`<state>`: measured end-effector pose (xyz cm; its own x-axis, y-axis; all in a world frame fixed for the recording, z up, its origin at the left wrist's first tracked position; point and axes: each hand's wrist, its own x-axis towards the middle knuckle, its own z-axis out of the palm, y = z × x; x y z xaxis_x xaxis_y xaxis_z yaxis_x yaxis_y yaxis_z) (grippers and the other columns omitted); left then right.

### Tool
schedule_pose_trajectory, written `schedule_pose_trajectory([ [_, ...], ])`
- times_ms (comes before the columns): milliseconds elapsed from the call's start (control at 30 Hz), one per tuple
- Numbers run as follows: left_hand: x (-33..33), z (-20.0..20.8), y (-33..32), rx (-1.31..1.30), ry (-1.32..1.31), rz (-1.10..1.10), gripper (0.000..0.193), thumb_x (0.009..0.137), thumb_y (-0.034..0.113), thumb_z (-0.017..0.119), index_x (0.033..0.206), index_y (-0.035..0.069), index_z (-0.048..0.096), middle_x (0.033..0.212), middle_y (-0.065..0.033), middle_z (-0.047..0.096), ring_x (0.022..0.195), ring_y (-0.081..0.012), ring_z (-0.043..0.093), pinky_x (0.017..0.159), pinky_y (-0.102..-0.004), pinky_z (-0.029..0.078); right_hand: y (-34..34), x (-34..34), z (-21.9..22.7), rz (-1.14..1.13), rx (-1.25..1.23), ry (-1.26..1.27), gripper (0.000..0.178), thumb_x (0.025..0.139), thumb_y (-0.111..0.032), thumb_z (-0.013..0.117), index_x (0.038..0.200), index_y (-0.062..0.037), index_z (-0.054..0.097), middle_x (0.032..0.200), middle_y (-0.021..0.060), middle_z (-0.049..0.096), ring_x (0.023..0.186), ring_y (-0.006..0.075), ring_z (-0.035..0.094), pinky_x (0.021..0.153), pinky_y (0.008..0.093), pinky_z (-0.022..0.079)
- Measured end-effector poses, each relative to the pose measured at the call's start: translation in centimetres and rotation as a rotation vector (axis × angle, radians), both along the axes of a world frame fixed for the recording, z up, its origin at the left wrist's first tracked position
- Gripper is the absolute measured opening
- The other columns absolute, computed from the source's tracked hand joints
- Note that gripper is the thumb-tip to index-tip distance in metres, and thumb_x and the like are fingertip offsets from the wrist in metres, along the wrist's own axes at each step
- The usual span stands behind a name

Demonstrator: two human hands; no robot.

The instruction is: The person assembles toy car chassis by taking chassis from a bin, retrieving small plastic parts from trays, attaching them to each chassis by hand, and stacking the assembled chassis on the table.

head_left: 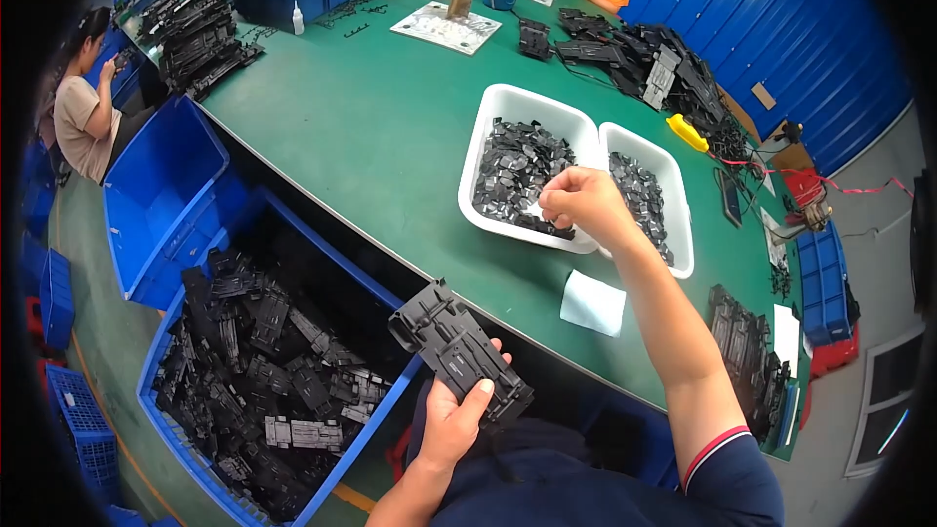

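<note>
- Before me stretches a long green-topped bench (322,98).
- Beside its near edge, lower down, sits a deep blue plastic bin (369,426), loaded with black moulded plastic parts (268,317).
- Two white plastic tubs (498,224) stand side by side on the bench.
- One long black ridged plastic housing (459,342) is held tilted between the bin and the person's body.
- The left hand (459,425) grips that housing's lower end, thumb across its face.
- The right hand (586,203) reaches over the left tub, fingers drawn together; I can't tell whether they pinch anything.
- A square white sheet (592,303) lies near the tubs.
- Small glossy black pieces (517,161) fill both tubs.
</note>
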<state>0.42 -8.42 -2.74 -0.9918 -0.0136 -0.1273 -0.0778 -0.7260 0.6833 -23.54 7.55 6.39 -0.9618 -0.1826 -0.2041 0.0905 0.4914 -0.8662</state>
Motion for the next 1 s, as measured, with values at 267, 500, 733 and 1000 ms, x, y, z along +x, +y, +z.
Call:
schedule_pose_trajectory([
  [267,0.5,1.1,3.0,0.003,0.01,-0.116,0.043,0.091,-0.002,0.05,0.132,-0.004,0.039,0.133,-0.0149,0.05,0.12,-0.0245,0.052,0.102,-0.0371,0.041,5.2,7.9,2.0,-0.083,-0.466,-0.124,0.03,0.081,-0.002,0.066,0.11,0.0001,0.063,0.087,0.0095,0.067,0.073,0.0149,0.064,0.066,0.0262,0.051],
  [500,-0.3,2.0,6.2,-0.09,0.039,-0.197,0.042,0.091,-0.002,0.05,0.132,-0.004,0.039,0.132,-0.016,0.051,0.117,-0.0239,0.054,0.101,-0.0364,0.042,10.5,12.6,0.3,-0.107,-0.557,-0.167,0.018,0.083,-0.004,0.066,0.1,-0.0015,0.062,0.085,0.0098,0.068,0.071,0.0142,0.064,0.063,0.0267,0.052],
  [733,-1.6,2.4,8.1,-0.082,-0.029,-0.217,0.045,0.088,0.002,0.056,0.131,-0.003,0.042,0.13,-0.0198,0.052,0.116,-0.0325,0.056,0.099,-0.0421,0.045,12.9,14.7,-2.2,-0.158,-0.466,-0.008,0.019,0.085,-0.006,0.068,0.103,-0.0004,0.062,0.091,0.012,0.069,0.078,0.0158,0.067,0.067,0.0275,0.055],
  [1000,-3.0,1.4,8.7,-0.032,-0.066,-0.236,0.051,0.086,0.003,0.058,0.134,-0.002,0.04,0.123,-0.0139,0.056,0.113,-0.0296,0.057,0.097,-0.0403,0.047,11.6,14.2,-3.8,-0.163,-0.291,0.111,0.01,0.085,-0.004,0.067,0.094,-0.0007,0.067,0.085,-0.0005,0.065,0.076,0.005,0.057,0.069,0.0194,0.047],
])
